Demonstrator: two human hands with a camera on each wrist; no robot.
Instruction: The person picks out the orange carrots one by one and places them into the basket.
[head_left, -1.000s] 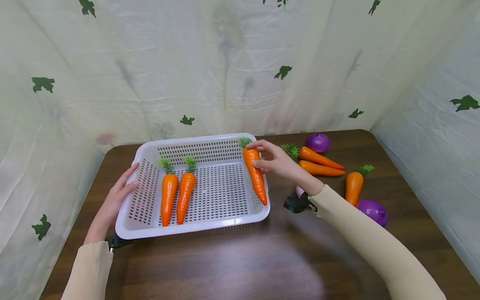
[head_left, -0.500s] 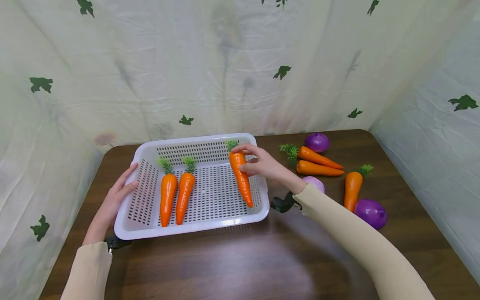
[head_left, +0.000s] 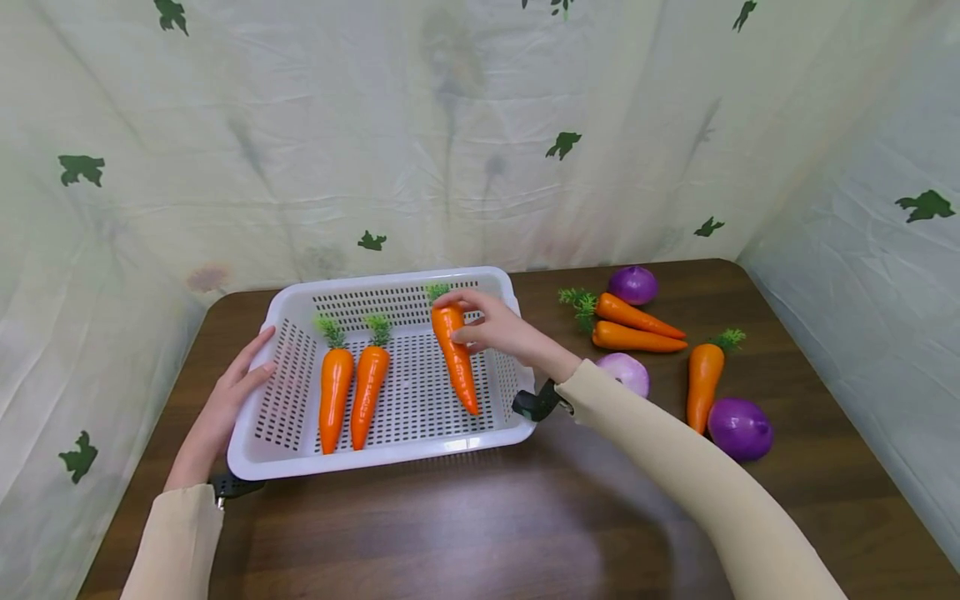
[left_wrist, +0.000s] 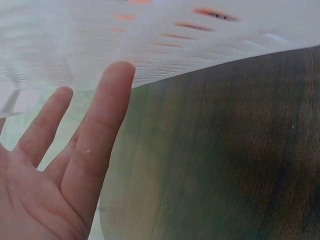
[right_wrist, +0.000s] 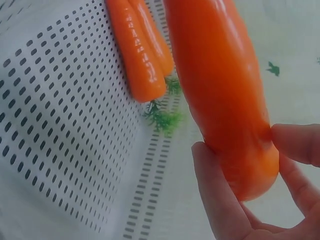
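Observation:
My right hand (head_left: pixel 498 329) pinches a carrot (head_left: pixel 456 362) near its leafy top, between thumb and fingertips. The carrot hangs over the right half of a white perforated basket (head_left: pixel 352 465), its tip towards me. In the right wrist view the thick end of this carrot (right_wrist: pixel 220 85) sits between my fingers. Two other carrots lie side by side in the basket's left half, a left one (head_left: pixel 336 392) and a right one (head_left: pixel 371 387). My left hand (head_left: pixel 228 400) rests against the basket's left side. In the left wrist view its fingers (left_wrist: pixel 102 117) are extended at the basket's outer wall.
To the right on the brown table (head_left: pixel 420 533) lie two carrots together (head_left: pixel 637 336), another carrot (head_left: pixel 705 379), two purple onions (head_left: pixel 633 285) and a paler onion (head_left: pixel 626 372). A light fabric curtain (head_left: pixel 450 150) stands behind and along both sides.
My right hand has carried the carrot leftwards, from the basket's right wall to over its right half. The left hand and the basket have stayed in place.

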